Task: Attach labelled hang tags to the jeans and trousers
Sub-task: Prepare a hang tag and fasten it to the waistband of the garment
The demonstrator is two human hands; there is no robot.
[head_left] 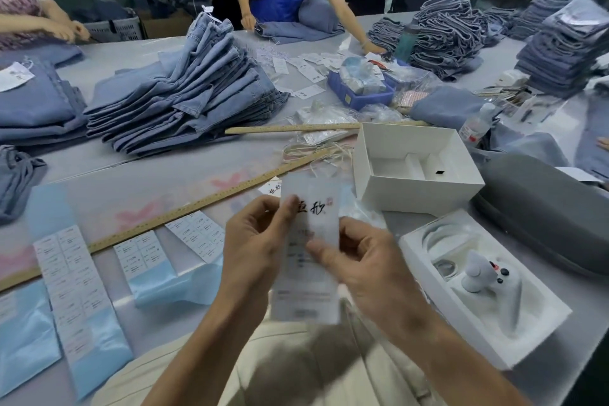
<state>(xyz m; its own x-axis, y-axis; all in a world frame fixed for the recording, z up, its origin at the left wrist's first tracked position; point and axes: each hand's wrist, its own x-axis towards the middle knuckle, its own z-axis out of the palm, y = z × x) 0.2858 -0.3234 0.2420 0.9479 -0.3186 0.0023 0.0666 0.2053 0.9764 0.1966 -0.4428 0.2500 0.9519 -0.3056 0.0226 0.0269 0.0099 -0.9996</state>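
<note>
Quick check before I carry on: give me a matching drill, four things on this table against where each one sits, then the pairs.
Things:
1. hang tag
2. sticker sheets
3. white box
4. wooden ruler

Places:
A. open, right of centre, beyond the hands
B. flat on the table, left of the left hand
C. pinched between left hand and right hand
D. slanting across the table, just beyond the sticker sheets

Pairs: 1-C, 2-B, 3-A, 4-D
</note>
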